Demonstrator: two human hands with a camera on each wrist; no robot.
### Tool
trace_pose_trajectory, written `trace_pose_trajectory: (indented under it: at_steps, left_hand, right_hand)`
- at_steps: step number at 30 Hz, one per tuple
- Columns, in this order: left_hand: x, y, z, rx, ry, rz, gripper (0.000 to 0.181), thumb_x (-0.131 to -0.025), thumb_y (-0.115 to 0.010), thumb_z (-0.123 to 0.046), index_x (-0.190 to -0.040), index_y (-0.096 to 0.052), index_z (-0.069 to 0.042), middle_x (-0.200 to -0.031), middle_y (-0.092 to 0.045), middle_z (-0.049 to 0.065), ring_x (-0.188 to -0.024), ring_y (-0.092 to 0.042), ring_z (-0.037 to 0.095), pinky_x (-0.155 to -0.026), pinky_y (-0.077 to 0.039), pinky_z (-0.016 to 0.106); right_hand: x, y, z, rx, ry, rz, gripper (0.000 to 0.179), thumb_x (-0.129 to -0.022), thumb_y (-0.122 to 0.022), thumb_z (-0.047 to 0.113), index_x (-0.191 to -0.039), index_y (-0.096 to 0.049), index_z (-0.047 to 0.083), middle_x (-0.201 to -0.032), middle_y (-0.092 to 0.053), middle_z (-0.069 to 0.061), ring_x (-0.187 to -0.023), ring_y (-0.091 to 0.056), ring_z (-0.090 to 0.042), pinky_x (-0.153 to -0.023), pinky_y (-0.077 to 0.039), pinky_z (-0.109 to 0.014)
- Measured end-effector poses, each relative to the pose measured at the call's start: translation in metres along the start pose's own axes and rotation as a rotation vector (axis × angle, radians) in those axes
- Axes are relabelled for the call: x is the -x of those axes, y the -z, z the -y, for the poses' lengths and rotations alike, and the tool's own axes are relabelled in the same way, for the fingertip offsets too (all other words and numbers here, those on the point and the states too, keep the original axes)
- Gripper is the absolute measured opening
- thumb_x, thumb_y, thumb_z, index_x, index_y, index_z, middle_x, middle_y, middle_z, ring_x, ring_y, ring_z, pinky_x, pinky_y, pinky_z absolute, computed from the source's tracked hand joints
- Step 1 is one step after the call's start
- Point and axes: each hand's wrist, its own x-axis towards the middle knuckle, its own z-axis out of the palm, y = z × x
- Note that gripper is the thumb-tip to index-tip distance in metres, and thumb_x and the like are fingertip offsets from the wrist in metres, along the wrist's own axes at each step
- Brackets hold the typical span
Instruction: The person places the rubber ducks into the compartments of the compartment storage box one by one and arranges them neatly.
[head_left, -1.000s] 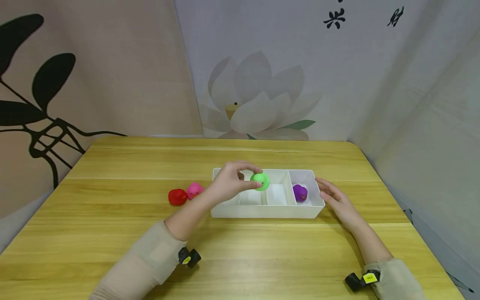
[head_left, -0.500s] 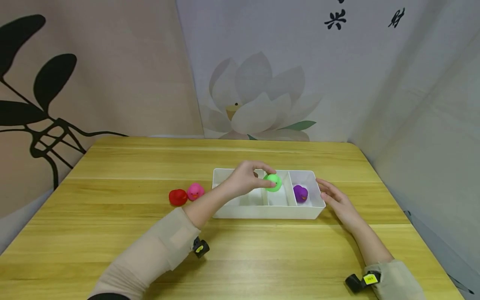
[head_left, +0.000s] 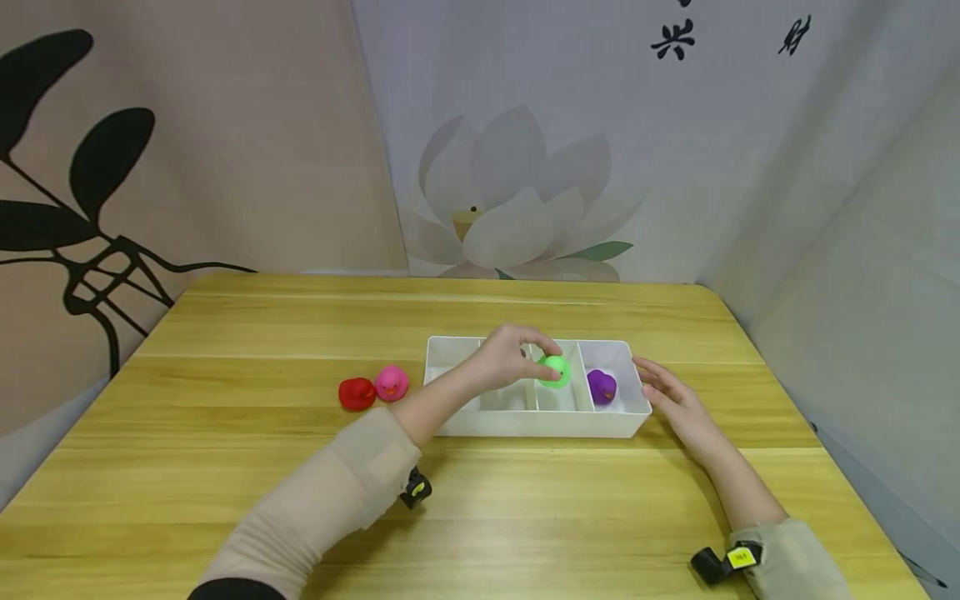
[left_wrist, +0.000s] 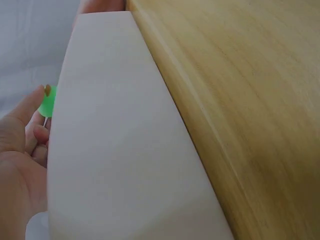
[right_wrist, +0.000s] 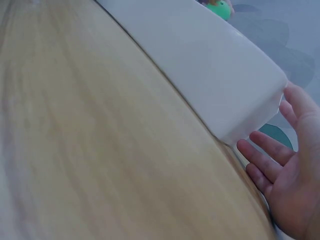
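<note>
- Between the thumb and a fingertip of the left hand (head_left: 504, 358) sits the green toy duck (head_left: 556, 371), pinched from its near and far sides; it is roundish, with no clear long axis.
- Under that pinch lies the tray (head_left: 525, 425): of its 4 compartments, the green toy duck is over the 3rd from the left, between 2 dividers.
- At about rim height, both wrist views show the duck partly hidden behind the tray's near wall; I judge the drop to that compartment's floor to be the relation that counts. Whether the duck touches a divider, I cannot tell.
- Crosswise to the person, the tray's long axis runs left to right, its compartments in 1 row.
- Past 1 divider, in the 4th compartment, rests the purple toy duck (head_left: 602, 387).
- Against the tray's right end is the right hand (head_left: 675, 410), fingers loosely spread, at least 1 touching near the corner, grasping nothing; the left hand is the nearer to the 3rd compartment.
- Left of the tray, on the table (head_left: 562, 517), sit the pink toy duck (head_left: 392, 383) and, just beside it farther left, the red toy duck (head_left: 357, 394).
</note>
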Motion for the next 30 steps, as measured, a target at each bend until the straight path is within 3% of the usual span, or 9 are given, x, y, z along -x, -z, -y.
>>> trace_pose_trajectory:
  at_steps: [6,9,30]
  left_hand:
    - [-0.007,-0.007,0.007,-0.036,0.014,0.014,0.025,-0.076,-0.083,-0.022,-0.099,-0.075,-0.017,-0.104,-0.068,-0.011,-0.117,-0.053,0.017,-0.097,-0.040,0.041]
    - [-0.009,-0.009,0.009,-0.033,0.033,0.017,0.025,-0.075,-0.083,-0.020,-0.098,-0.075,-0.016,-0.101,-0.068,-0.010,-0.119,-0.051,0.020,-0.101,-0.037,0.044]
    - [-0.017,-0.020,0.019,-0.118,0.093,0.060,0.023,-0.073,-0.084,-0.018,-0.095,-0.076,-0.018,-0.089,-0.067,-0.014,-0.108,-0.055,0.013,-0.099,-0.038,0.040]
  right_hand:
    - [0.000,0.000,-0.003,0.004,0.018,-0.009,0.045,-0.103,-0.042,0.012,-0.147,-0.034,0.003,-0.139,-0.038,-0.034,-0.113,-0.050,-0.003,-0.090,-0.041,-0.017]
    - [0.000,0.000,-0.004,0.004,0.017,-0.010,0.045,-0.103,-0.042,0.012,-0.147,-0.034,0.003,-0.139,-0.038,-0.034,-0.113,-0.050,-0.003,-0.090,-0.041,-0.017]
    - [-0.001,0.000,-0.002,0.007,0.015,-0.012,0.045,-0.103,-0.042,0.012,-0.146,-0.035,0.003,-0.138,-0.037,-0.035,-0.112,-0.051,-0.002,-0.089,-0.041,-0.016]
